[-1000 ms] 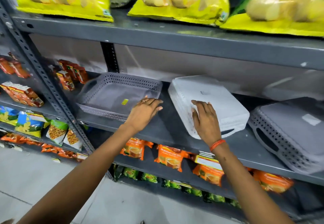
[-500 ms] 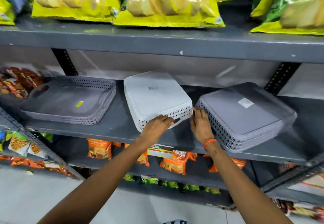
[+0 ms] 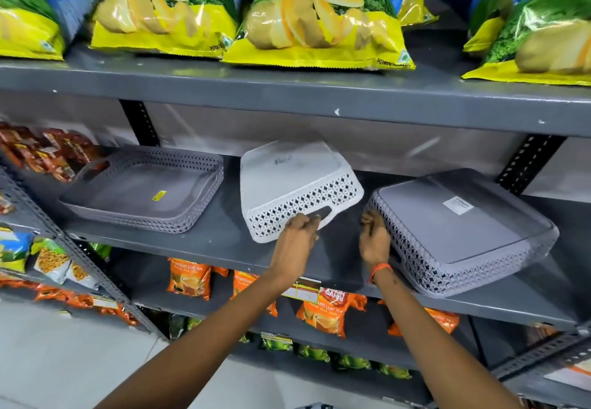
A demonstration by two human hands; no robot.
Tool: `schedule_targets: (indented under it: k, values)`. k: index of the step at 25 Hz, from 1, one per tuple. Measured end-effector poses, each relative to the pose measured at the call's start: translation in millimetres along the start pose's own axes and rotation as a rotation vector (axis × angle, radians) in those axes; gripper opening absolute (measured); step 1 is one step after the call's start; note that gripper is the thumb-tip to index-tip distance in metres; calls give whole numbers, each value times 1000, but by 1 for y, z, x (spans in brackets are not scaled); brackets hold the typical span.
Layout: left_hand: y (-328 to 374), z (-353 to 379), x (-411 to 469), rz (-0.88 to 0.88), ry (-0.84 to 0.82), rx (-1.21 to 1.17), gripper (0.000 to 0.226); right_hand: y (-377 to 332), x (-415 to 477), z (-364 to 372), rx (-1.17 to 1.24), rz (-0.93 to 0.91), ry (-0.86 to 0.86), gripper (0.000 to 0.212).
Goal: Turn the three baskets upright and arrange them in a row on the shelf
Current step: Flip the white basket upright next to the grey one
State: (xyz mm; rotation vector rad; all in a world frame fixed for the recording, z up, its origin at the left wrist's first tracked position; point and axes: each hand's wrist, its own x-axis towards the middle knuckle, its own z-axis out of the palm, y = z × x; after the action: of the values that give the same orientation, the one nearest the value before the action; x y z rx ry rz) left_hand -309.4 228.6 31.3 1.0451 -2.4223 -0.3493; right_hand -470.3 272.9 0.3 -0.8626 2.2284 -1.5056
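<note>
Three plastic lattice baskets sit on the grey metal shelf [image 3: 220,244]. The left grey basket [image 3: 140,191] stands upright with a yellow sticker inside. In the middle, the white basket [image 3: 294,181] is upside down, its front edge raised off the shelf. My left hand [image 3: 299,236] grips that front edge at the handle slot. At the right, the other grey basket [image 3: 454,229] lies upside down with a white label on its base. My right hand [image 3: 374,240] is in the gap between these two baskets, by the grey one's left corner, fingers loosely bent and holding nothing.
The shelf above [image 3: 287,95] hangs low and carries yellow-and-blue chip bags [image 3: 319,21]. Red packets [image 3: 41,152] lie at the far left of the basket shelf. Orange tea packets [image 3: 323,312] fill the shelf below. A perforated upright [image 3: 140,124] stands behind the left basket.
My left hand has lifted the white basket's front edge, so it now tilts. My right hand has come off the white basket's corner and moved toward the right grey basket.
</note>
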Motion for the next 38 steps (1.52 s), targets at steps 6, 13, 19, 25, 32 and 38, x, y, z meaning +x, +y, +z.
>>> schedule_targets:
  k: [6, 13, 19, 25, 32, 38]
  values:
    - [16, -53, -15, 6, 381, -651, 25, -20, -3, 19, 55, -175, 34, 33]
    - [-47, -76, 9, -519, 457, -1229, 26, -29, -8, 37, -425, -579, -291, 42]
    - [-114, -42, 39, -765, -25, -651, 44, -22, -9, 46, -647, -732, -387, 63]
    - [-60, -34, 25, -225, -371, 98, 63, -25, 3, 45, -746, -756, -388, 49]
    - [-84, -45, 14, -96, -401, 236, 26, -18, 34, 21, -847, -756, -213, 44]
    - [-146, -78, 13, -120, -457, 205, 32, -35, 5, 33, -770, -877, -283, 21]
